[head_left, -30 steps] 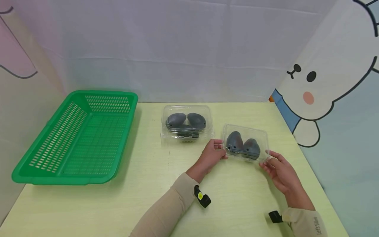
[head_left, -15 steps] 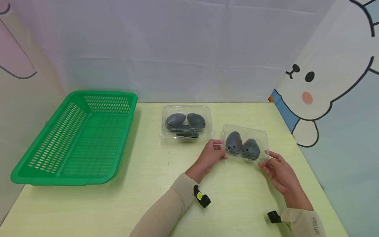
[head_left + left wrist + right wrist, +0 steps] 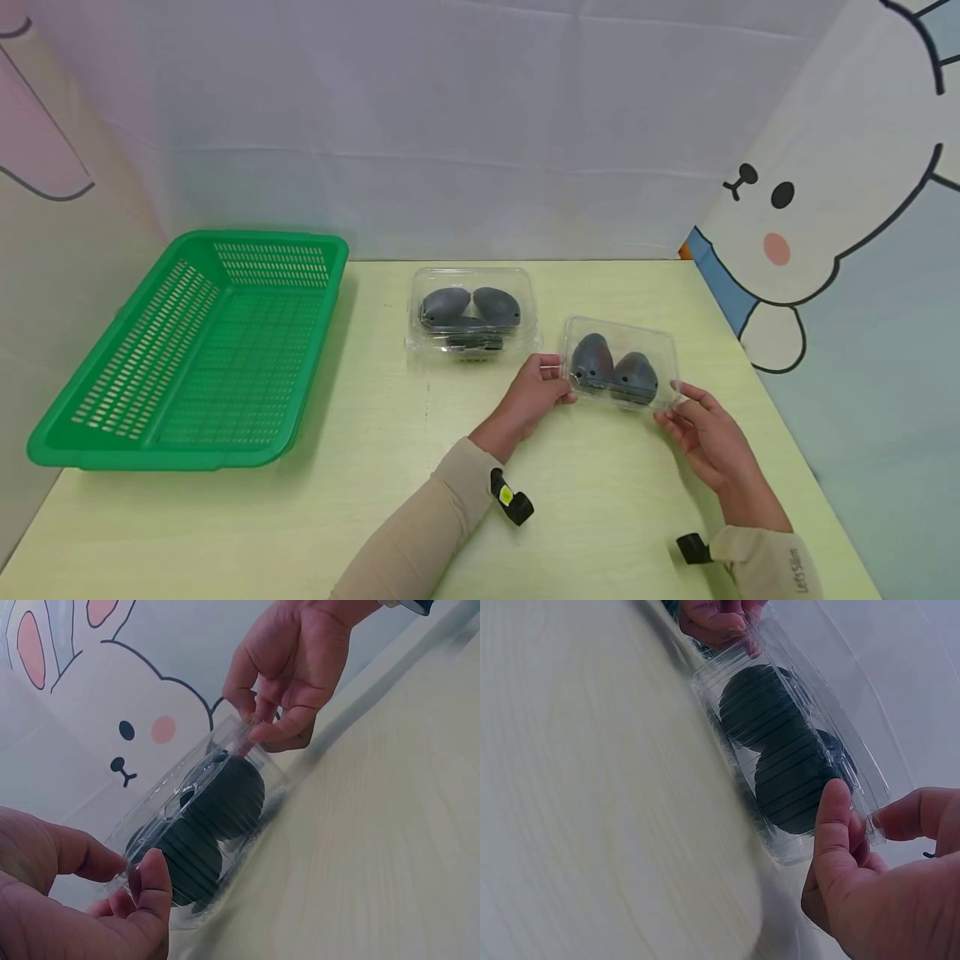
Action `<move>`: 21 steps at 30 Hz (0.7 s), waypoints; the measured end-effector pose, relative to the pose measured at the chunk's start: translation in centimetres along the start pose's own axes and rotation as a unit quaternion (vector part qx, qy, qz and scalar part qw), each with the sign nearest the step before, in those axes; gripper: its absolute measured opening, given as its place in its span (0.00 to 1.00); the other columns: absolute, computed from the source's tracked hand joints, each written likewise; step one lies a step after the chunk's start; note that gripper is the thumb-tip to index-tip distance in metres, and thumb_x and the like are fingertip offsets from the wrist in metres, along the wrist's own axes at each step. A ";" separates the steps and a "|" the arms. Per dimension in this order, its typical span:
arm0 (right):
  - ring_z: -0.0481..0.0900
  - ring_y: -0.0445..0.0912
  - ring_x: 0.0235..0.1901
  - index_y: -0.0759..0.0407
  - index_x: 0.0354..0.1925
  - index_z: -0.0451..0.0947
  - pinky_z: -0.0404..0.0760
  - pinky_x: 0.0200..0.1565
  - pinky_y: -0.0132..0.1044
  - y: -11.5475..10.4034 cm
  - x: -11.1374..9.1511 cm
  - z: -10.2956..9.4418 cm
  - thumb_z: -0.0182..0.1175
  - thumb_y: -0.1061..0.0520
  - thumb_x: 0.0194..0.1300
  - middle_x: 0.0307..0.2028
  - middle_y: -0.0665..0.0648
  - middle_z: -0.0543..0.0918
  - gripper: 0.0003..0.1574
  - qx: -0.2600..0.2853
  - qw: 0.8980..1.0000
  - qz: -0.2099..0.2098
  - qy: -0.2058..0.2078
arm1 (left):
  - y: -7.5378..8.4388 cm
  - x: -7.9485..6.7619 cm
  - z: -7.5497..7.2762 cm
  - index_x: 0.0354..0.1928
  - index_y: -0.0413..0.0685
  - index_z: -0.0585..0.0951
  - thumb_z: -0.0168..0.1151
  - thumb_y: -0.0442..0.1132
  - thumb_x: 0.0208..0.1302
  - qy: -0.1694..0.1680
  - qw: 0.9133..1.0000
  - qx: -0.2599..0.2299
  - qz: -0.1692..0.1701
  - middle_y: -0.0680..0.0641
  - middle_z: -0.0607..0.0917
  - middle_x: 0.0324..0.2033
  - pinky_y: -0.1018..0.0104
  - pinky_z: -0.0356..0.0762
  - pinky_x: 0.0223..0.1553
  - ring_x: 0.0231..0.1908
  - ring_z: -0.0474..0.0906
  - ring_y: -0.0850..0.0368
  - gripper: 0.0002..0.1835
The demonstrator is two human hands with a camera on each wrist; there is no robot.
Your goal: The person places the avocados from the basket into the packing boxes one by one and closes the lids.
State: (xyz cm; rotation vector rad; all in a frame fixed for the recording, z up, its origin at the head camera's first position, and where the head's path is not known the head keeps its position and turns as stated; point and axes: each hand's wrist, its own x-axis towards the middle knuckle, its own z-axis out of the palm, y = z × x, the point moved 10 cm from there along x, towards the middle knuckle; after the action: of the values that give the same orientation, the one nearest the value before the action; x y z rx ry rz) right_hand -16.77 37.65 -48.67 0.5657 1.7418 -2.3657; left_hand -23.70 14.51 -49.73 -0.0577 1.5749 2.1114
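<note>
A clear plastic clamshell box (image 3: 660, 343) stands right of the table's middle, slightly turned. Dark grey-purple oval pieces (image 3: 592, 360) show through its lid; their kind is unclear. My left hand (image 3: 531, 393) pinches the box's left end between thumb and fingers. At the opposite end my right hand (image 3: 711, 435) grips the near right corner. Both wrist views show the box (image 3: 225, 844) tilted in the picture, its ribbed clear wall (image 3: 787, 757) facing the camera and the thumbs against its rim. Whether its base touches the table cannot be told.
A second clear clamshell box (image 3: 517, 283) with similar dark ovals (image 3: 498, 306) sits behind and to the left. A green slotted plastic basket (image 3: 296, 417) stands on the left of the pale wooden table (image 3: 360, 517). Printed cloth (image 3: 465, 200) hangs behind.
</note>
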 end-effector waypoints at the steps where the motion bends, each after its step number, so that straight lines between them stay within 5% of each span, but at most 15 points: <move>1: 0.82 0.40 0.43 0.56 0.64 0.61 0.82 0.51 0.29 0.0 0.0 0.0 0.47 0.62 0.81 0.54 0.52 0.71 0.17 -0.001 1.000 0.000 0.000 | 0.0 0.0 0.0 0.67 0.33 0.68 0.57 0.23 0.69 -0.001 1.000 -0.001 -0.001 0.43 0.73 0.47 0.60 0.84 0.49 0.42 0.78 0.51 0.25; 21: 0.84 0.40 0.41 0.55 0.63 0.61 0.82 0.49 0.28 0.3 0.0 -0.1 0.47 0.62 0.81 0.51 0.51 0.74 0.16 0.005 1.000 0.009 0.005 | -0.1 0.0 0.1 0.68 0.34 0.67 0.57 0.23 0.70 -0.011 1.000 -0.008 -0.009 0.42 0.73 0.48 0.59 0.83 0.49 0.42 0.78 0.50 0.26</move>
State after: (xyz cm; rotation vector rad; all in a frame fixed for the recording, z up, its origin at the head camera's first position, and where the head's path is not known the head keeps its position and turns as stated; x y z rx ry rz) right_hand -16.68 37.65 -48.93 0.5938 1.7225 -2.3663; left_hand -23.68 14.60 -49.80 -0.0540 1.5393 2.1037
